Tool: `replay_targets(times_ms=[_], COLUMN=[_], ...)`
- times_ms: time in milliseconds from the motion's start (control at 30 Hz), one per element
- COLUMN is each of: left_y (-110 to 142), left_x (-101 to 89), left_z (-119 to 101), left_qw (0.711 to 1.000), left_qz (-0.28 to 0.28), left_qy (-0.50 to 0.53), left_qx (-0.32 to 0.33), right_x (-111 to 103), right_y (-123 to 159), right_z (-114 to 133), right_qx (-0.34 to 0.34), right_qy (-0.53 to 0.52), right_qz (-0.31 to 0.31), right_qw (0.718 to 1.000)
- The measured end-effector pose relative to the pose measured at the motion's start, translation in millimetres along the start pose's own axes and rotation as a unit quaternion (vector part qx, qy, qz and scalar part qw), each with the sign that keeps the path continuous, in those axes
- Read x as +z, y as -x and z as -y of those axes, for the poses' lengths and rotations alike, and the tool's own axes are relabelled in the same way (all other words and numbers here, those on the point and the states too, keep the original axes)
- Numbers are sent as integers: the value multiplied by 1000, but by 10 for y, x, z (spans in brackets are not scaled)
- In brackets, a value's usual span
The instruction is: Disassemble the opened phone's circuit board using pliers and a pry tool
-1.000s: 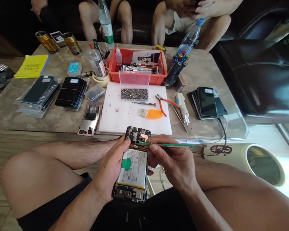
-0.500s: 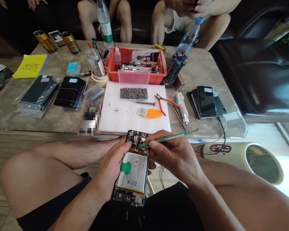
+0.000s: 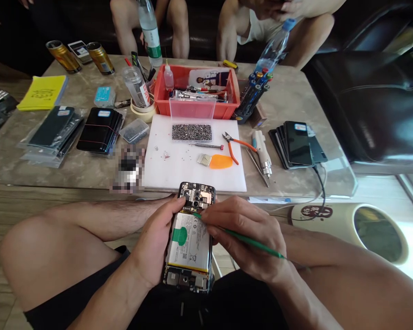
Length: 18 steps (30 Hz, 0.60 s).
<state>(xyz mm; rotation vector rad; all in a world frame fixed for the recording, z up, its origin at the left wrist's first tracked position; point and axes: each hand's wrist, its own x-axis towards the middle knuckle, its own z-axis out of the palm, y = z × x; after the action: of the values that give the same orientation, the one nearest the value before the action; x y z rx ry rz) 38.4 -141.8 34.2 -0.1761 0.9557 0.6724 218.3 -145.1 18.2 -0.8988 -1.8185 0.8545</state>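
My left hand [image 3: 154, 238] is wrapped round the left side of an opened smartphone [image 3: 192, 245], its thumb on the frame near the bare circuit board [image 3: 197, 197]. The phone lies tilted above my lap, showing a silver battery with a green tab [image 3: 180, 235]. In my right hand [image 3: 248, 233] I pinch a slim green pry stick [image 3: 251, 239]. Its tip touches or hovers at the seam between board and battery; I cannot tell which. The stick's other end points right, towards my wrist.
Ahead on the table [image 3: 99, 178] lies a white work mat [image 3: 186, 176] with a tray of tiny screws [image 3: 192, 132], a screwdriver [image 3: 206, 146] and orange-handled cutters [image 3: 232, 149]. A red bin [image 3: 197, 110] stands behind. Phone stacks [image 3: 101, 130] lie at the sides. People sit opposite.
My right hand has turned the green stick, so its rear end swings from upper right to lower right. Its tip has shifted slightly down and left, towards the battery's top edge.
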Motion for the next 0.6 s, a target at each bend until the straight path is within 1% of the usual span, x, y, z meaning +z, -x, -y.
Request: replay_targets(times_ms=[67, 133, 167, 200, 233, 300, 500, 600], left_y=[-18, -35, -40, -42, -42, -35, -33, -41], left_x=[-25, -60, -77, -90, -99, -107, -90, -99], left_z=[21, 46, 57, 66, 72, 78, 72, 80], left_qw=[1000, 999, 998, 997, 997, 996, 995, 994], left_qz=[-4, -7, -7, -6, -4, -1, 5, 6], left_qy=[-12, -32, -41, -49, -55, -62, -55, -50], left_qx=[15, 39, 49, 56, 61, 64, 81, 93], right_x=[51, 100, 118, 130, 136, 137, 178, 221], right_y=[25, 39, 37, 30, 19, -9, -39, -48], right_z=[14, 33, 42, 48, 53, 60, 117, 151], right_qx=[104, 220, 262, 291, 308, 321, 328, 346], right_qy=[-62, -151, -190, -220, -238, -250, -202, -206], right_qz=[-35, -69, -81, -89, -95, -99, -123, -144], right_qw=[992, 961, 943, 927, 917, 908, 915, 904])
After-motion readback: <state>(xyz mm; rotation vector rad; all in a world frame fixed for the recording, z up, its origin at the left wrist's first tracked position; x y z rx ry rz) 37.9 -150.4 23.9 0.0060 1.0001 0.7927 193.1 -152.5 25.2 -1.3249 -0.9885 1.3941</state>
